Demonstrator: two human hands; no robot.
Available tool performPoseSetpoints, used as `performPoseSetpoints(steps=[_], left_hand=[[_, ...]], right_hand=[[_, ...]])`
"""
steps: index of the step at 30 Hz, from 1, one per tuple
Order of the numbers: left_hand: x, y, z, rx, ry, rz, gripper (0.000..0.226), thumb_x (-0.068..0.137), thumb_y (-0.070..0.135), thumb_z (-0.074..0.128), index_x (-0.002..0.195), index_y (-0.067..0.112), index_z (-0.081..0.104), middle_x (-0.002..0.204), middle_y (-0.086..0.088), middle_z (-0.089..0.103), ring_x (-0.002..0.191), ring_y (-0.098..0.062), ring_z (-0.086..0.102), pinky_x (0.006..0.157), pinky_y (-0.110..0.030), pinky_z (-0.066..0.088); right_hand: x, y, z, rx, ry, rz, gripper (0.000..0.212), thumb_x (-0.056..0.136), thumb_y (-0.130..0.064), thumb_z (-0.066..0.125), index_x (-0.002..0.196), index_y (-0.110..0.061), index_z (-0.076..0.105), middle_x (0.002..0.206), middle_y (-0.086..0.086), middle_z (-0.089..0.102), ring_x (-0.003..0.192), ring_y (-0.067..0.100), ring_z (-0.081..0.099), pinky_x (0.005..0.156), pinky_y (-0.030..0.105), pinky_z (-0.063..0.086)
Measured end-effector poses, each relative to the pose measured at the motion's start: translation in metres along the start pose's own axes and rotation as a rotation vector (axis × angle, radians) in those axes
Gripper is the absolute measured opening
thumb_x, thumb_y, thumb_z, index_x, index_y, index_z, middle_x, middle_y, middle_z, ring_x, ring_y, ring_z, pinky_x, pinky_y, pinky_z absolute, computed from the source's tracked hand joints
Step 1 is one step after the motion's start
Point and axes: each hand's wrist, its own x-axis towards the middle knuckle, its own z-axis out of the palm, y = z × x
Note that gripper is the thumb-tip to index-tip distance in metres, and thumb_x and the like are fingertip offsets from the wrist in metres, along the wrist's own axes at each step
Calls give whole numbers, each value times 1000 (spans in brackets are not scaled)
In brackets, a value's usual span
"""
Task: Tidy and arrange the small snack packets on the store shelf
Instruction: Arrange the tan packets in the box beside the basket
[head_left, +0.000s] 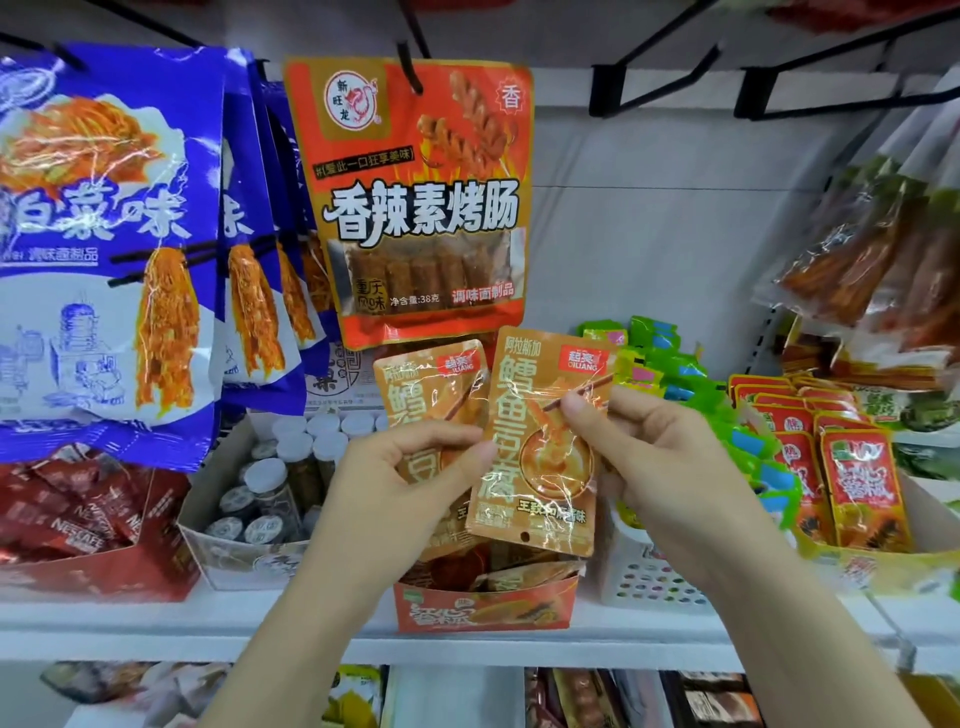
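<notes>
— Both hands are busy? What do they hold?

— Left hand (410, 467) pinches one tan snack packet (431, 410); right hand (649, 457) pinches a second packet (540, 441), overlapping it in front.

— Why raised like that?

— Probably to square them up before dropping them into the orange display box (483, 605) just below, on the white shelf (156, 618).

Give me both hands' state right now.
Left hand: holds rear tan foil snack packet.
Right hand: pinches front tan foil snack packet.
</notes>
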Motion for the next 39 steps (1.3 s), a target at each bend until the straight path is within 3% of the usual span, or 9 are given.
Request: performPoseSetpoints(steps=[4,7,12,16,20,28,31,35,39], left_hand=[[0,0,-1,37,-8,-2,24,79,34,76,98,48,74,106,16,74,106,-13,68,86,-42,58],[-2,0,3,119,-6,41,21,76,52,71,97,52,74,103,27,71,106,3,63,95,-36,53],[-9,8,15,5,-95,10,43,80,74,48,70,41,74,59,24,62,58,7,59,59,-2,42],[-3,-2,7,-210,-73,-275,52,80,62,60,103,18,75,100,1,75,95,-21,71,96,-41,52],[1,1,-6,-399,-112,-363,28,88,48,58,99,31,77,107,-3,76,98,-18,73,80,-33,56],[-1,-1,-3,-138,-44,-178,35,88,57,54,93,32,76,95,-8,76,93,-27,71,87,-49,56],[-6,4,6,166,40,133,31,92,53,53,81,34,75,71,8,70,64,-6,62,61,-22,52],[-12,13,14,365,-63,297,35,77,51,68,111,46,70,109,25,67,103,9,58,80,-6,47],[-9,10,2,195,-122,154,37,80,43,76,115,51,67,118,35,63,114,18,52,97,-14,45]], right_hand=[[0,3,1,-167,111,-81,22,77,-34,72,93,-20,78,87,2,77,78,19,74,60,23,55],[0,6,4,-371,172,-211,11,82,-35,73,78,-26,77,69,-7,73,61,11,68,58,21,52],[-1,14,26,-210,45,-148,36,87,-50,55,94,-24,79,100,-4,74,90,9,71,68,25,60],[0,11,24,-83,57,-83,45,94,-48,46,94,-16,78,101,1,75,85,13,72,69,29,60],[3,-7,8,106,191,-71,42,100,-34,45,91,-5,74,94,6,76,70,16,71,56,24,56],[1,6,15,-132,95,-65,36,86,-42,58,101,-14,73,89,4,77,73,23,75,58,26,59],[-3,21,28,-494,93,-198,62,76,-68,58,118,-24,69,94,-14,75,82,3,72,72,26,59],[-6,25,33,-649,140,-296,30,81,-70,53,91,-46,68,77,-28,70,71,-9,66,63,12,51],[3,21,16,-579,238,-237,36,95,-40,56,73,-12,61,54,-9,56,51,8,48,54,32,41]])
